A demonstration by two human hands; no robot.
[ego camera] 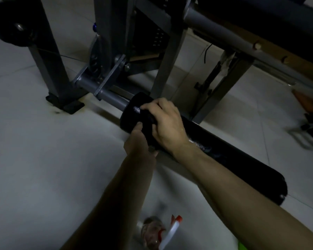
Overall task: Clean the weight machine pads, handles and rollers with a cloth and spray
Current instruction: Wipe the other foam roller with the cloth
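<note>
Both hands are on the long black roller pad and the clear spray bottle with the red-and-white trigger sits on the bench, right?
Not the bench: the head view shows the clear spray bottle on the pale tiled floor near the forearms. The left hand and the right hand, gripping a dark cloth, are on the long black roller pad.

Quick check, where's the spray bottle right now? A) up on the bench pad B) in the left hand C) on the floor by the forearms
C: the clear spray bottle with white trigger and red nozzle sits on the pale tiled floor between the forearms, untouched.
</note>
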